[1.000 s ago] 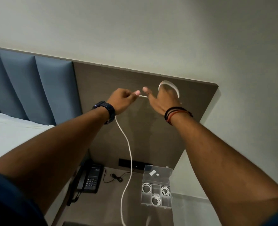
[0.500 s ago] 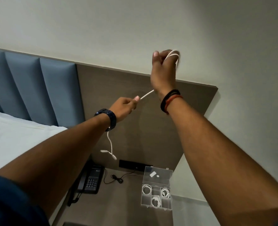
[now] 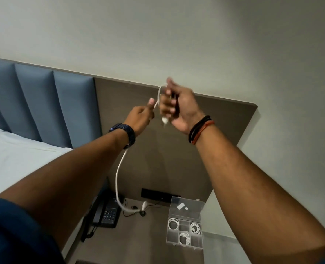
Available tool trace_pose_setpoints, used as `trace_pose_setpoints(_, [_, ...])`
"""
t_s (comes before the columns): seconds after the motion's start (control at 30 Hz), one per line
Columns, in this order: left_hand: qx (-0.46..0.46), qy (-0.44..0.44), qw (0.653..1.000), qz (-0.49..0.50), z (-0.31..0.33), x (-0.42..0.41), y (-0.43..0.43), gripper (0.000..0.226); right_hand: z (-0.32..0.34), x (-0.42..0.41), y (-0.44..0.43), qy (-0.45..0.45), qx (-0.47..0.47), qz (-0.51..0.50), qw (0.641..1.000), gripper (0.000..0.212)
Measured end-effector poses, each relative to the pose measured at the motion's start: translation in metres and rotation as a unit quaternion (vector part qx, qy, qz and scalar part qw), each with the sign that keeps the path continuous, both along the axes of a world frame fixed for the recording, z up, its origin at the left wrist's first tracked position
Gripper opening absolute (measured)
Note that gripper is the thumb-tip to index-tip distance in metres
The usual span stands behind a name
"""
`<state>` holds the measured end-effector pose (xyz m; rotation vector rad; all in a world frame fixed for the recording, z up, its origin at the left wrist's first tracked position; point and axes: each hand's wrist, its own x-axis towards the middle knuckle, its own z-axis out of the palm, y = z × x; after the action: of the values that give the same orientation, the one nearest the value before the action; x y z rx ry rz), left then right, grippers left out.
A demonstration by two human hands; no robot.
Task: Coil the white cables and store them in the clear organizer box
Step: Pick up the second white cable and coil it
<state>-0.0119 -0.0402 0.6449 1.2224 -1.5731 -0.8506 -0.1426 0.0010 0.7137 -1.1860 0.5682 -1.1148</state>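
Note:
I hold a white cable [image 3: 117, 176] up in front of the headboard. My right hand [image 3: 179, 107] has loops of it wound round the fingers, with one plug hanging below the palm. My left hand [image 3: 141, 117] pinches the cable just left of the right hand. The free end hangs under my left wrist and curls above the phone. The clear organizer box [image 3: 184, 239] stands open on the bedside table at the lower middle. Three coiled white cables [image 3: 183, 238] lie in its compartments.
A dark desk phone [image 3: 106, 214] with its cord sits on the bedside table [image 3: 138, 244] left of the box. A black socket strip [image 3: 154, 195] is on the wooden panel above. The bed [image 3: 14, 161] and blue padded headboard [image 3: 43, 103] lie to the left.
My right hand has come back down from above the panel to meet my left hand, with one more loop on it. The hanging end now swings lower, over the phone.

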Motion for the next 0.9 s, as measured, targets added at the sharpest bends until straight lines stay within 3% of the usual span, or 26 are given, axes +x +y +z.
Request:
trace_pose_setpoints(0.07, [0.023, -0.019, 0.999, -0.028, -0.008, -0.005, 0.004, 0.056, 0.017, 0.005, -0.002, -0.108, -0.044, -0.129, 0.985, 0.031])
trace_pose_setpoints(0.1, [0.023, -0.033, 0.998, -0.038, -0.011, -0.006, 0.006, 0.056, 0.023, 0.005, -0.005, -0.095, -0.077, -0.222, 0.967, 0.024])
trace_pose_setpoints(0.13, [0.018, -0.047, 0.998, -0.043, -0.013, -0.007, 0.007, 0.056, 0.025, 0.004, -0.007, -0.030, -0.117, -0.331, 0.936, 0.017])
trace_pose_setpoints(0.17, [0.008, -0.058, 0.997, -0.042, -0.013, -0.008, 0.007, 0.056, 0.022, 0.000, -0.011, 0.075, -0.160, -0.440, 0.881, 0.012])
trace_pose_setpoints(0.23, [-0.024, -0.074, 0.997, -0.024, -0.008, -0.008, 0.005, 0.060, 0.006, -0.013, -0.016, 0.325, -0.247, -0.556, 0.724, 0.029])
trace_pose_setpoints(0.27, [-0.043, -0.077, 0.996, -0.006, -0.004, -0.006, 0.002, 0.064, -0.005, -0.020, -0.015, 0.439, -0.274, -0.551, 0.655, 0.042])
trace_pose_setpoints(0.3, [-0.063, -0.078, 0.995, 0.016, 0.001, -0.004, -0.002, 0.069, -0.016, -0.024, -0.013, 0.537, -0.271, -0.509, 0.616, 0.055])
trace_pose_setpoints(0.33, [-0.081, -0.080, 0.993, 0.037, 0.007, -0.001, -0.006, 0.072, -0.024, -0.026, -0.009, 0.611, -0.246, -0.446, 0.605, 0.067])
trace_pose_setpoints(0.37, [-0.097, -0.089, 0.990, 0.055, 0.013, 0.002, -0.010, 0.073, -0.030, -0.027, -0.007, 0.659, -0.207, -0.379, 0.616, 0.076])
trace_pose_setpoints(0.4, [-0.113, -0.104, 0.986, 0.070, 0.019, 0.004, -0.014, 0.072, -0.033, -0.025, -0.004, 0.675, -0.160, -0.310, 0.650, 0.080])
trace_pose_setpoints(0.43, [-0.125, -0.116, 0.982, 0.085, 0.024, 0.005, -0.016, 0.070, -0.033, -0.023, 0.000, 0.654, -0.106, -0.242, 0.709, 0.081])
trace_pose_setpoints(0.53, [-0.123, -0.088, 0.981, 0.121, 0.032, 0.005, -0.021, 0.066, -0.026, -0.016, 0.007, 0.429, 0.017, -0.026, 0.903, 0.074])
trace_pose_setpoints(0.57, [-0.109, -0.069, 0.985, 0.114, 0.031, 0.003, -0.022, 0.067, -0.019, -0.015, 0.008, 0.327, 0.022, 0.025, 0.944, 0.070])
trace_pose_setpoints(0.63, [-0.079, -0.031, 0.993, 0.078, 0.023, -0.004, -0.018, 0.062, -0.002, -0.010, 0.012, 0.134, -0.003, 0.069, 0.989, 0.063])
trace_pose_setpoints(0.7, [-0.055, -0.004, 0.997, 0.049, 0.013, -0.014, -0.011, 0.058, 0.015, -0.005, 0.014, -0.021, -0.041, 0.023, 0.999, 0.050])
trace_pose_setpoints(0.77, [-0.036, -0.001, 0.999, 0.019, 0.005, -0.021, -0.003, 0.056, 0.030, -0.002, 0.009, -0.097, -0.095, -0.102, 0.985, 0.034])
trace_pose_setpoints(0.83, [-0.034, -0.024, 0.999, -0.010, -0.001, -0.023, 0.002, 0.055, 0.037, -0.005, 0.001, -0.026, -0.168, -0.297, 0.940, 0.023])
trace_pose_setpoints(0.9, [-0.055, -0.057, 0.997, -0.022, -0.003, -0.021, 0.005, 0.053, 0.030, -0.013, -0.009, 0.138, -0.247, -0.497, 0.820, 0.014])
